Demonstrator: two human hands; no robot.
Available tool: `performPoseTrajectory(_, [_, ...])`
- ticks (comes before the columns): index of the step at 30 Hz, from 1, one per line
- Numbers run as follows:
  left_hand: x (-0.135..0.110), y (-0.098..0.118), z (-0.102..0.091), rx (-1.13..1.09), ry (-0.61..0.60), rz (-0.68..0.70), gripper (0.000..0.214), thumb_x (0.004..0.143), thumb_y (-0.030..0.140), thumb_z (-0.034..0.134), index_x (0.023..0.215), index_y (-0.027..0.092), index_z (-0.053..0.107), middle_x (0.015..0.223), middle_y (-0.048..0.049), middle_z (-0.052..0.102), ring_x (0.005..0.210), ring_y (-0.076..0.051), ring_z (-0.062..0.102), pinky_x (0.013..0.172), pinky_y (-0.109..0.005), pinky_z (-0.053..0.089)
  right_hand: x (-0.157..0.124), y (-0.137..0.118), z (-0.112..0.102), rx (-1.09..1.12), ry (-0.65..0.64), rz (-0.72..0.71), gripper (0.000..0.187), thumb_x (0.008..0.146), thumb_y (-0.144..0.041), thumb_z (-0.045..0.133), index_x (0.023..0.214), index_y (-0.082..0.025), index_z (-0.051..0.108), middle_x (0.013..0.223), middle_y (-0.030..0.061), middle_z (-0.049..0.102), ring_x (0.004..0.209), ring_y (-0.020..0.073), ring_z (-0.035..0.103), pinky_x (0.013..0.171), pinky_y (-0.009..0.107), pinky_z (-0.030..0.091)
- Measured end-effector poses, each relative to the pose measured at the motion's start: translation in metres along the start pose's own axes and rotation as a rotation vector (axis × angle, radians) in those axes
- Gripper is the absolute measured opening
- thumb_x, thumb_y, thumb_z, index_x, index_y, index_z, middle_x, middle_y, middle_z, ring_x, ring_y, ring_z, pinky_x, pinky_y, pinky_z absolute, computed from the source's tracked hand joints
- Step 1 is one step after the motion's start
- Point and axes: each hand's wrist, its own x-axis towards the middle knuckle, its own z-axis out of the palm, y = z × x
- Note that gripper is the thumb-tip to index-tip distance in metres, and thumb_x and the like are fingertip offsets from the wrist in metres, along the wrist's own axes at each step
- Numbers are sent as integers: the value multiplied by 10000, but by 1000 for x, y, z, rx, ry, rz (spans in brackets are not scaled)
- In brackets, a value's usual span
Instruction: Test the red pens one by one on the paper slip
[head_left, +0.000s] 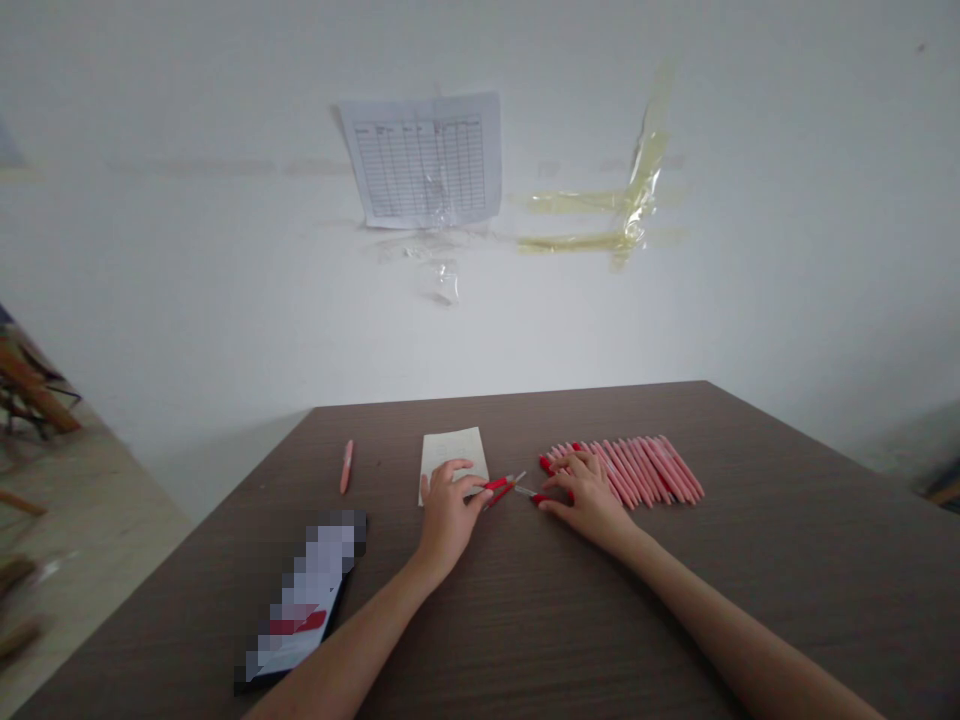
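Note:
My left hand (451,508) is over the lower right of a small cream notepad (452,443). Its thumb and fingers pinch a slim red pen (498,484). Just below that, a second red stick-like piece (498,498) slants towards the table; whether the hand touches it, I cannot tell. My right hand (589,502) is closed on a red pen-like piece with a clear narrow end (528,493) pointing left. Beside and partly under this hand lies a row of several pink pens (652,470), with a red end (545,463) showing by the fingers.
One pink pen (346,467) lies apart on the left of the brown table (480,620). A phone-like slab (315,590), partly blurred, lies beside my left forearm. Behind the table, a printed sheet (427,160) and yellowish tape (637,190) stick to the white wall.

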Motion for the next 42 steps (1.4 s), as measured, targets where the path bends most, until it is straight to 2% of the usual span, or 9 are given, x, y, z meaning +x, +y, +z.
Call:
performPoseTrajectory(3, [1, -3, 0, 12, 5, -6, 79, 786, 275, 700, 843, 278, 754, 1158, -45, 630, 1135, -259, 545, 1042, -518, 323, -2, 0, 0, -23, -55, 21, 182, 705, -414, 771, 831, -285, 745, 1121, 57, 594, 1172, 323, 400, 1023, 557, 292])
performPoseTrajectory(9, [1, -7, 3, 26, 16, -2, 90, 775, 273, 714, 852, 295, 755, 1162, -44, 630, 1134, -254, 544, 1033, -515, 315, -1, 2, 2, -8, -70, 26, 110, 775, -371, 711, 823, -277, 744, 1101, 54, 606, 1181, 303, 397, 1051, 540, 256])
performPoseTrajectory(17, [1, -9, 6, 11, 17, -16, 96, 781, 262, 708, 854, 305, 754, 1176, -48, 629, 1151, -268, 540, 1052, -586, 254, 2, 7, 0, 12, 35, -32, 82, 795, -347, 699, 838, -286, 733, 1028, 56, 630, 1096, 281, 464, 1019, 541, 297])
performPoseTrajectory(25, [3, -9, 5, -18, 27, -3, 89, 763, 263, 721, 835, 293, 763, 1156, -48, 641, 1133, -272, 554, 1033, -542, 320, 5, 11, 2, 36, 160, -90, 80, 804, -300, 699, 875, -278, 728, 1012, 66, 641, 1069, 278, 474, 987, 506, 361])
performPoseTrajectory(42, [3, -5, 3, -49, -35, -4, 108, 731, 210, 749, 784, 303, 763, 1163, -29, 636, 1129, -261, 553, 1047, -544, 337, 3, 9, -1, 88, 162, -141, 112, 799, -253, 706, 909, -273, 708, 1042, 66, 630, 1073, 275, 471, 987, 514, 378])
